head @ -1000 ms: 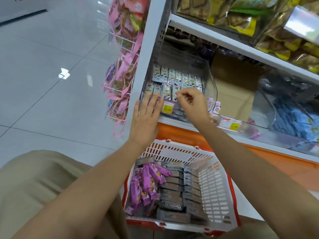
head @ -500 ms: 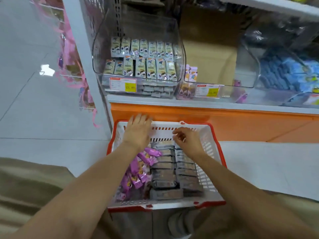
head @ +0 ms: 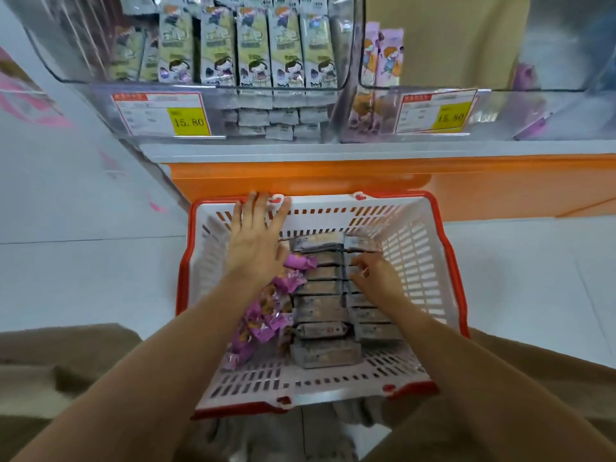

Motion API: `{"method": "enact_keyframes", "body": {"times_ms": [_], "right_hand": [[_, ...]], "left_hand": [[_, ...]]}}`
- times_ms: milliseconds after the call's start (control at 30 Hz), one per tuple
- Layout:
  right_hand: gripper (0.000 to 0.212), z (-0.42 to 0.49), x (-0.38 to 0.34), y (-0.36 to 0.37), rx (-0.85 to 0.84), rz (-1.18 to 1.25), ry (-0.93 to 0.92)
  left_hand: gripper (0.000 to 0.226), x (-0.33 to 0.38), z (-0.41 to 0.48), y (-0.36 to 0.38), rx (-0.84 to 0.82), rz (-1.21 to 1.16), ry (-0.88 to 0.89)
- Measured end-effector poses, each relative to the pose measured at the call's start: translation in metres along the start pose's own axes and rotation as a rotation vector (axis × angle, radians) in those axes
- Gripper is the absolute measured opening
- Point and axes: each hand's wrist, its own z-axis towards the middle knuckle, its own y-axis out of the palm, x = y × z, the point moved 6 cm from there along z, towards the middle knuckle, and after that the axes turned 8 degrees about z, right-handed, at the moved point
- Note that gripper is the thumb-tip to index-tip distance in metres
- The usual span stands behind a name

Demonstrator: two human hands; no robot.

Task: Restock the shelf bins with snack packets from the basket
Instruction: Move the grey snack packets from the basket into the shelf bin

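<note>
The left hand (head: 255, 241) lies flat, fingers straight and spread, against the far wall of the white, red-rimmed basket (head: 420, 235) on the floor below the shelf bin (head: 83, 85). The right hand (head: 378, 278) curls its fingers onto the grey snack packets (head: 320, 305) stacked inside the basket beside purple packets (head: 263, 323). Whether it grips one cannot be told.

A single camera, worn on the person's head, gives the only view. It faces forward and steeply down, almost straight over the basket (head: 416, 248), which sits close below at the centre of the frame. The left hand (head: 255, 248) and right hand (head: 376, 278) come in from the bottom corners. The shelf bins (head: 93, 105) run along the top edge, near and facing the lens. The wide lens seems to bend lines at the margins, where detail blurs.
</note>
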Motion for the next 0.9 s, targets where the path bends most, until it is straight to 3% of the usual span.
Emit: {"method": "enact_keyframes", "body": {"times_ms": [133,433,600,900], "right_hand": [[0.035,0.012,0.009,0.022,-0.109,-0.120,0.029],[0.039,0.025,0.009,0.028,-0.141,-0.415,-0.028],[0.033,0.024,0.008,0.024,-0.149,-0.462,-0.054],[0.046,0.017,0.007,0.034,-0.274,-0.550,-0.018]], "left_hand": [[0.080,-0.002,0.002,0.005,0.060,-0.021,0.010],[0.086,-0.001,0.003,0.010,0.095,-0.026,-0.012],[0.084,-0.002,0.002,0.007,0.070,-0.032,-0.020],[0.085,-0.002,0.001,0.004,0.047,-0.025,-0.008]]}}
